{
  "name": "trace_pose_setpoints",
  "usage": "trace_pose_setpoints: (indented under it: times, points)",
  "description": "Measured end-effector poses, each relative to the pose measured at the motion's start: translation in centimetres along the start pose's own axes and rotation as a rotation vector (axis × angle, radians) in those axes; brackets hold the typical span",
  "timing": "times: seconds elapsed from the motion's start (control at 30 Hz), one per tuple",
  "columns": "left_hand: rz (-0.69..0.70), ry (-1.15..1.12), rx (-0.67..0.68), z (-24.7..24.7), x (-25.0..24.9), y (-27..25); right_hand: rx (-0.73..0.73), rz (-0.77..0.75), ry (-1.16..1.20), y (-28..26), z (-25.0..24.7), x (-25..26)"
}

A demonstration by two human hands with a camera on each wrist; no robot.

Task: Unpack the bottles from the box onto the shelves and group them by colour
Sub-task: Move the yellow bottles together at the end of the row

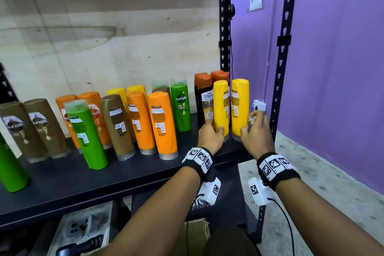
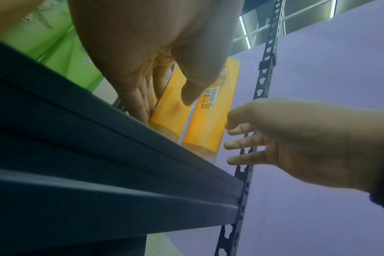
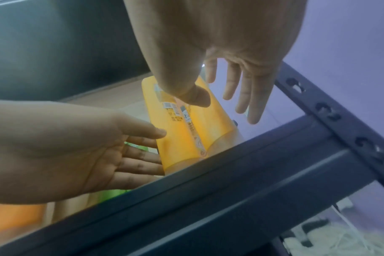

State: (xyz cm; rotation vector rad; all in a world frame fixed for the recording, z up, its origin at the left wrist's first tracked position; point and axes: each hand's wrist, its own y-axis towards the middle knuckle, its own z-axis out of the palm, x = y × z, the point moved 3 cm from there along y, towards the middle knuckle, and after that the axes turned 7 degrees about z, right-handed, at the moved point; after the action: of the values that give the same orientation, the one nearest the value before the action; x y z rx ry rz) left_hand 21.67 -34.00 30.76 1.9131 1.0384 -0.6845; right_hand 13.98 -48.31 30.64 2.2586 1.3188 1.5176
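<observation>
Two yellow bottles stand upright, cap down, at the right end of the dark shelf (image 1: pixel 128 174), side by side with a narrow gap between them. The left yellow bottle (image 1: pixel 221 108) has the left hand (image 1: pixel 209 136) at its base: the thumb lies on its front and the fingers (image 3: pixel 140 155) reach along its left side, nearly straight, so the hand touches the bottle rather than wrapping it. The right yellow bottle (image 1: pixel 240 108) stands just beside the right hand (image 1: pixel 257 133), whose thumb is at the bottle's lower front while the fingers (image 3: pixel 241 90) are spread and straight past its right side, holding nothing; whether the thumb actually touches cannot be told.

Directly behind the yellow pair stand dark bottles with orange-brown caps (image 1: pixel 204 97), one labelled Shayla. To their left is an upright green bottle (image 1: pixel 180 106), then a loose row of orange bottles (image 1: pixel 162 127), brown bottles (image 1: pixel 118 127) and two more yellow ones (image 1: pixel 118 92) at the back. Further left, another green bottle (image 1: pixel 85 133) leans in front, two brown Sunsilk bottles (image 1: pixel 31 129) stand together, and a green one (image 1: pixel 10 170) is cut by the frame edge.

The black perforated upright (image 1: pixel 282 52) of the rack rises at the shelf's right end, against a purple wall (image 1: pixel 332 48). A plywood panel (image 1: pixel 104 27) backs the shelf. Both wrists wear bands with black-and-white markers.
</observation>
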Motion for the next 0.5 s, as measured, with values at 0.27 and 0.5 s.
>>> trace_pose_setpoints:
  times: [0.27,0.5]
  points:
    - [0.029,0.237,0.017,-3.6,0.5,-2.4,0.181,-0.161,-0.300,-1.0,-0.1,2.9]
    - [0.079,0.363,-0.083,-9.1,1.6,-5.7,0.315,-0.241,-0.271,-2.4,2.1,6.8]
